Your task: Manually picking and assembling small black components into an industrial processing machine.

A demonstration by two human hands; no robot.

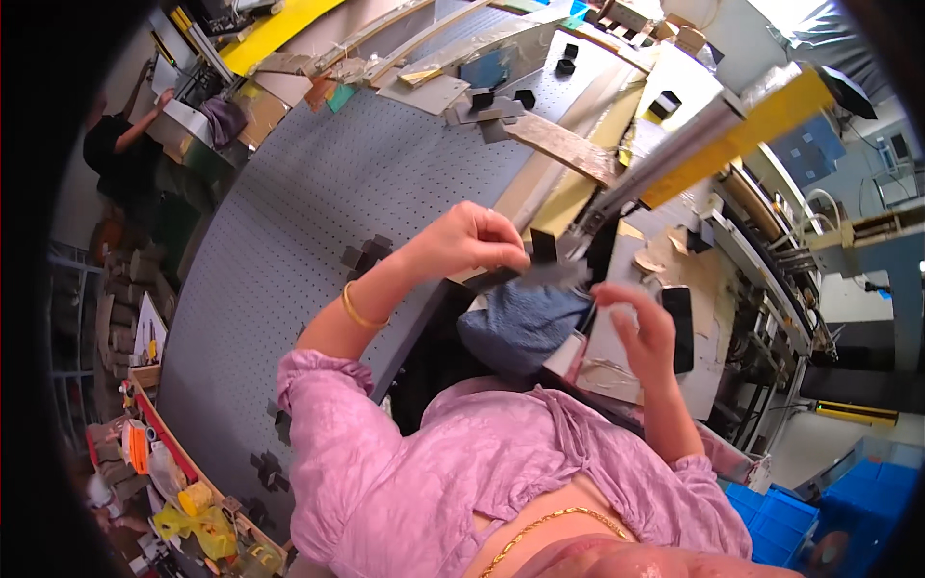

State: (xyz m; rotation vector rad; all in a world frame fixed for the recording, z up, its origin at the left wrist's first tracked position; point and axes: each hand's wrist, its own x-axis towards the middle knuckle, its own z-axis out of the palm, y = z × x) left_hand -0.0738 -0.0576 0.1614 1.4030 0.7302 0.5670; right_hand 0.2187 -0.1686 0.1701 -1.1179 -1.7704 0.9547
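Note:
My left hand (472,241), with a gold bangle on its wrist, is closed in a pinch at the edge of a dark grey flat piece with flaps (557,274). That piece is partly smeared by motion. On its other side is my right hand (638,328), fingers curved and apart, with nothing visible in them. Below the piece lies a blue cloth (525,328). A black rectangular object (678,329) sits beside my right hand. Near my left forearm, a dark cross-shaped cut-out (366,257) rests on the grey perforated table (279,212).
More dark cut-outs (270,471) lie along the table's near left side. A machine with a yellow beam (742,144) rises at the right. Small black open boxes (665,104) stand at the back. Blue crates (771,520) are at lower right. Another person (120,149) works at far left.

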